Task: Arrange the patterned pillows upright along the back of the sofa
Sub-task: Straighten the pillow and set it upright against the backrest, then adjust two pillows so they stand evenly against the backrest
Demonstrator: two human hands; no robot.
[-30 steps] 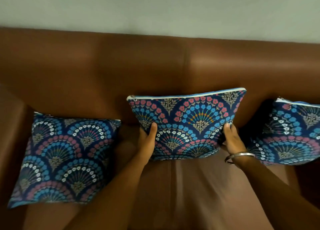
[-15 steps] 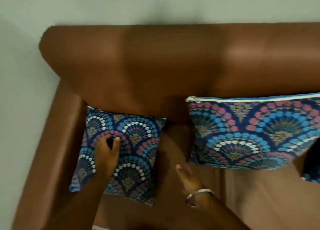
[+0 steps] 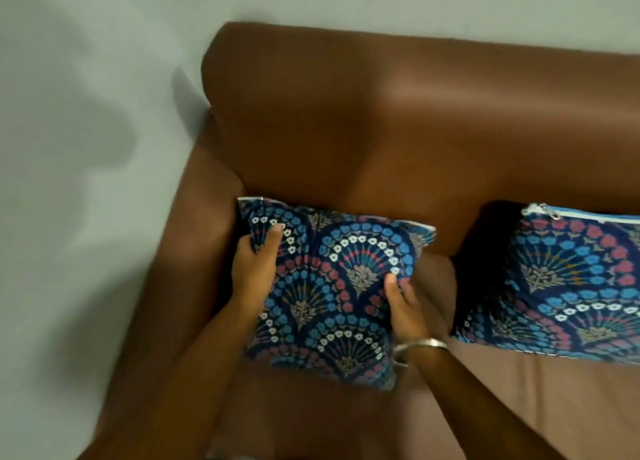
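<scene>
Both hands forward, left point(image 3: 254, 272) and right point(image 3: 405, 309), fingers curled, thumbs up

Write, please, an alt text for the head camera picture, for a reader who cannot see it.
Two bare hands, left hand and right hand, grip the sides of a patterned pillow at the left end of a brown sofa. A second patterned pillow leans upright against the backrest to its right.

The room is dim and warm-toned, with soft light falling from above onto the sofa point(image 3: 381, 120), whose backrest carries a broad dull sheen. A soft grey shadow smears across the pale wall point(image 3: 86, 147) at left. Deep shade pools between the two pillows. Everything looks slightly soft, blurrier toward the bottom, and the wide lens bends the sofa's edges.
</scene>
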